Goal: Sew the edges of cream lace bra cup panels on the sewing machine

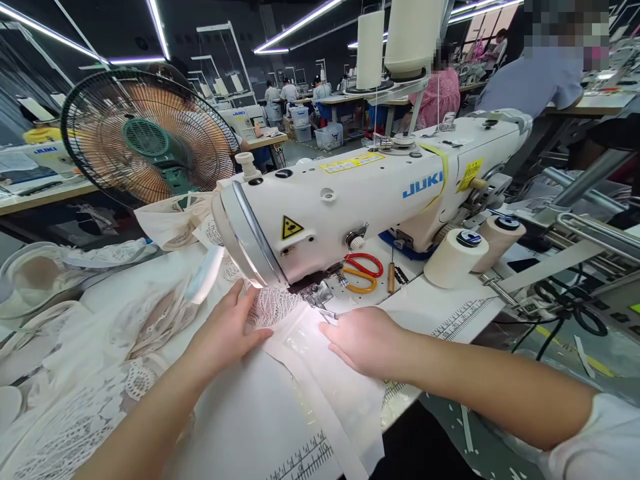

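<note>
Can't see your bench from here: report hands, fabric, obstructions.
Left hand flat on the lace fabric. Right hand flat on the white strip, by the presser foot. Scissors behind the foot, clear of both hands.

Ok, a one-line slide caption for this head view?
Both hands, left hand and right hand, press white lace fabric flat at a sewing machine.

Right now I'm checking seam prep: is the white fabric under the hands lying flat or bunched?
Flat. Both the left hand and right hand press the white fabric smooth against the table, beside the presser foot.
</note>
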A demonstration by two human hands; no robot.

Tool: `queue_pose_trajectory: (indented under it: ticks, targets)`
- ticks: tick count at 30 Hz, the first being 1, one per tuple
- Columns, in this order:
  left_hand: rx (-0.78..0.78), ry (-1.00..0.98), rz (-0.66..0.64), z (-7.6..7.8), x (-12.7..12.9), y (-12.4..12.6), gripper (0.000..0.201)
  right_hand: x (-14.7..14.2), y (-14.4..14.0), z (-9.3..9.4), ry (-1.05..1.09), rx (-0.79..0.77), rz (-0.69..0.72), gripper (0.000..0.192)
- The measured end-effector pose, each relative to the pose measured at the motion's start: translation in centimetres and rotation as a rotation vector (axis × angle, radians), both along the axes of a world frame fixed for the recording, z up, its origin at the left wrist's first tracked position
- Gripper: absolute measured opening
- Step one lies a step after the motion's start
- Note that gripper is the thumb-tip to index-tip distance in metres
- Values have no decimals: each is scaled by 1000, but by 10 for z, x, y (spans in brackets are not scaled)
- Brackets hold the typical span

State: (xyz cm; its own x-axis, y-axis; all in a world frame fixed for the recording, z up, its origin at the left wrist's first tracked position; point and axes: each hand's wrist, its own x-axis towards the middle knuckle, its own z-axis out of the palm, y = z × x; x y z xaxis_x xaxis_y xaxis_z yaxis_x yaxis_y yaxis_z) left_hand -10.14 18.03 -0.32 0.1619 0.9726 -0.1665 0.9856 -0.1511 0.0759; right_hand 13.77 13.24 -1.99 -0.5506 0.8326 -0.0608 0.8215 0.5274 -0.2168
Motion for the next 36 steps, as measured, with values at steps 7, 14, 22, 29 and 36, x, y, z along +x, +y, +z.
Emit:
queue_pose_trajectory:
  ticks: [7,14,22,29,36]
  targets:
    - [178,-36,-325,-16,45,-69,44,48,-30,-3,35,104,330,8]
    - [57,267,-386,-15,74,-87,58,67,-49,-12,96,-34,337,10]
    - [62,218,-382,-16,61,-79,53,63,-47,-16,79,-45,317,13]
    - [122,83,-359,-22,50,-65,46,58,-40,-17,105,-7,331,10]
    - [235,71,-395,-28,39,-50,40,53,-30,-17,107,54,349,7]
